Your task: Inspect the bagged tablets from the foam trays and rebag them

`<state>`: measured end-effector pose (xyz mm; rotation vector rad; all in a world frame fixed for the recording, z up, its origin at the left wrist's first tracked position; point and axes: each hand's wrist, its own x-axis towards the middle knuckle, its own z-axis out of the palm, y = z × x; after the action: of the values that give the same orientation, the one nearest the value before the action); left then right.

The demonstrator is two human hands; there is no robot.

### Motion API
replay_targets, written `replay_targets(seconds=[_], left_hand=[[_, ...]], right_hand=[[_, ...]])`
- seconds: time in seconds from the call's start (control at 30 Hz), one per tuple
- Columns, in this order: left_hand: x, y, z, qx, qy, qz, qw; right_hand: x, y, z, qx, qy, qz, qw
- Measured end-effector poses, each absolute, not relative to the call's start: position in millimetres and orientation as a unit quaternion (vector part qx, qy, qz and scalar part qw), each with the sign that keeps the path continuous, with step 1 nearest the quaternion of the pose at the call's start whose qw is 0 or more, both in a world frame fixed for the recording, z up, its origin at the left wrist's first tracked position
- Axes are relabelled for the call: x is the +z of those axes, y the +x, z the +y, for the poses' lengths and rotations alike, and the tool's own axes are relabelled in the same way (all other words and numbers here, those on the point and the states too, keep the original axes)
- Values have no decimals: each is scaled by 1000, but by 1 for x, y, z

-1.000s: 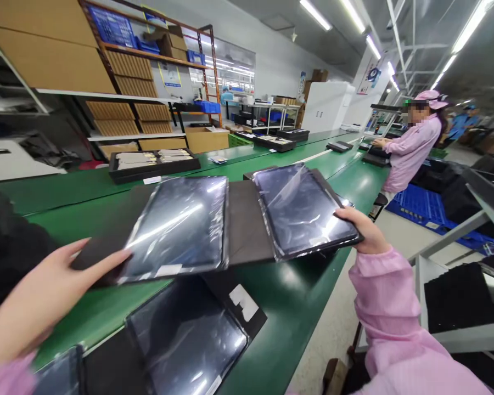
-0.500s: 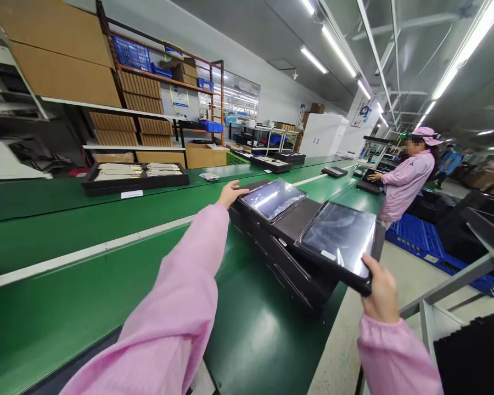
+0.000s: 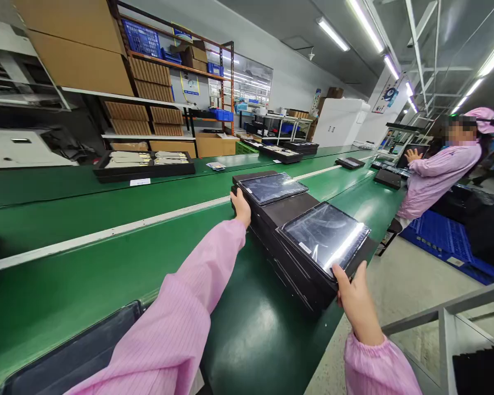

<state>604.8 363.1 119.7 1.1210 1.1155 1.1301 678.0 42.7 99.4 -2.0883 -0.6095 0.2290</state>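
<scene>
A stack of black trays (image 3: 298,269) stands on the green conveyor (image 3: 247,334). Two flat screens in clear film, a far one (image 3: 274,187) and a near one (image 3: 325,236), lie on its top tray (image 3: 290,209). My left hand (image 3: 241,208) grips the far left end of the stack, its fingers partly hidden behind the edge. At the near right corner, my right hand (image 3: 358,302) holds the top tray's edge, thumb beside the near screen.
A person in pink (image 3: 444,170) sits at the right beside the conveyor, handling a dark panel. Across the belt lies a black tray of pale parts (image 3: 144,165). A dark tray (image 3: 74,351) is at bottom left. A metal frame (image 3: 444,315) stands right.
The top tray's near end has come down and left onto the stack, with my right hand on it. My left hand's grip has shifted lower. The view has turned.
</scene>
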Motion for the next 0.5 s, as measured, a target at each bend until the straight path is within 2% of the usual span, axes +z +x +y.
replay_targets(seconds=[0.17, 0.23, 0.37, 0.5], left_hand=[[98, 594, 279, 437, 478, 486, 587], [94, 593, 249, 414, 482, 485, 601], [93, 602, 212, 374, 481, 488, 625], [94, 616, 204, 347, 469, 509, 633]], right_hand=[[112, 667, 40, 65, -880, -211, 420], [109, 660, 37, 5, -883, -198, 426], [82, 647, 44, -98, -824, -269, 490], [56, 640, 63, -151, -802, -312, 487]])
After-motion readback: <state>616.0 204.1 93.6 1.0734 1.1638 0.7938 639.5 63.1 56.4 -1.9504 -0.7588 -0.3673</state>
